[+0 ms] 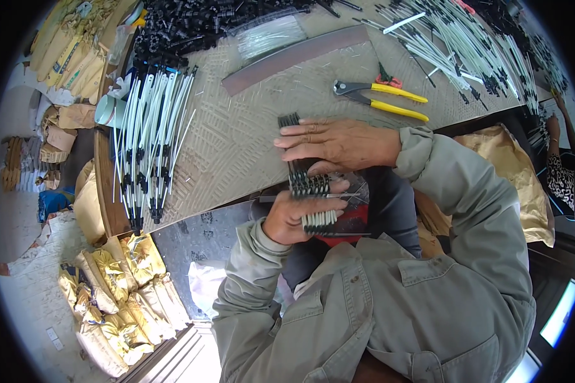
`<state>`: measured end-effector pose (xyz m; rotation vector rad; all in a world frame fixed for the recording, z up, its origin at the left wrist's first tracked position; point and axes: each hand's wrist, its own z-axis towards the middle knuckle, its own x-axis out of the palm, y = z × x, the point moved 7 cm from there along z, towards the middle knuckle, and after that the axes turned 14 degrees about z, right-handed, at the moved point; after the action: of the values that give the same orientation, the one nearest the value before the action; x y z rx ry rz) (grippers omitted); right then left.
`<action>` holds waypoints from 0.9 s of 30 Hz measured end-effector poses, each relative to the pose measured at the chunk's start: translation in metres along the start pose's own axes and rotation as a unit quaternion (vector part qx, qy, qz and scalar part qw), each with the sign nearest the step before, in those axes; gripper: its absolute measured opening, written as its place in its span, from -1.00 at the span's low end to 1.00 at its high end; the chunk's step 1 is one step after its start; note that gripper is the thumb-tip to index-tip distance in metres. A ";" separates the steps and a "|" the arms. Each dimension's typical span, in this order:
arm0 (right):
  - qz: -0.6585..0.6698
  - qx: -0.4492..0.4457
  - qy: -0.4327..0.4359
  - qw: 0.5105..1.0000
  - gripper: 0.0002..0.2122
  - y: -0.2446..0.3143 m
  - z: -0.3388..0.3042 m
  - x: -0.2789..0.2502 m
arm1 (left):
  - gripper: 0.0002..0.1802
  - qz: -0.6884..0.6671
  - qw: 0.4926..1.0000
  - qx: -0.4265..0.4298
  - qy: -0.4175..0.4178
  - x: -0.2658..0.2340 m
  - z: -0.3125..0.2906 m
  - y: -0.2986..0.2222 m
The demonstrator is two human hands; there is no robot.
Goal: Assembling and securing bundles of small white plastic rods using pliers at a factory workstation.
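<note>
At the table's front edge I hold a bundle of thin rods (319, 220) with pale greenish-white lower ends and black fittings along its upper part. My left hand (292, 214) is closed around the lower part, with the pale ends showing past its fingers. My right hand (342, 143) lies across the upper part, its fingers nearly straight over the rods and its thumb on the near side. Black tips stick out beyond those fingers. A few thin rods jut out sideways by my left hand. Yellow-handled end cutters (390, 99) lie just beyond my right hand.
Sorted white-and-black rods (150, 140) lie at the table's left edge, by a pale green cup (110, 111). Loose rods (441, 48) cover the far right. Black parts (191, 25), a clear bag (269, 37), a curved brown strip (297, 59) and red-handled snips (388, 80) lie farther back. Another person's arm (554, 129) shows right.
</note>
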<state>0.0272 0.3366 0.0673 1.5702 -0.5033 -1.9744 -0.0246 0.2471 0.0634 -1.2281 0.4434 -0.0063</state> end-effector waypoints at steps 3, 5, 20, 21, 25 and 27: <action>-0.009 -0.013 -0.024 1.000 -0.56 0.002 0.001 -0.002 | -0.59 -0.171 0.970 -0.168 -0.038 0.013 -0.018 0.027; -0.009 0.012 0.001 1.000 -0.50 0.001 0.003 0.000 | -0.59 -0.260 0.935 -0.240 -0.025 0.023 -0.027 0.047; 0.139 0.092 -0.063 0.984 -0.50 -0.010 0.003 -0.014 | -0.06 0.321 0.945 0.015 -0.052 -0.056 -0.073 -0.014; 0.136 0.113 -0.055 0.983 -0.51 -0.012 0.003 -0.015 | -0.02 0.463 0.886 0.020 -0.017 -0.055 -0.060 -0.025; 0.151 0.066 -0.046 0.985 -0.57 -0.019 0.007 -0.023 | 0.09 0.550 0.830 0.021 0.090 -0.040 -0.008 -0.009; 0.120 0.060 -0.034 0.990 -0.60 -0.018 0.013 -0.023 | 0.18 0.559 0.807 0.040 0.186 -0.029 0.006 0.005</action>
<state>0.0150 0.3645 0.0766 1.4397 -0.8128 -1.8479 -0.0505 0.2617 0.0702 -0.7182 1.4521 0.7499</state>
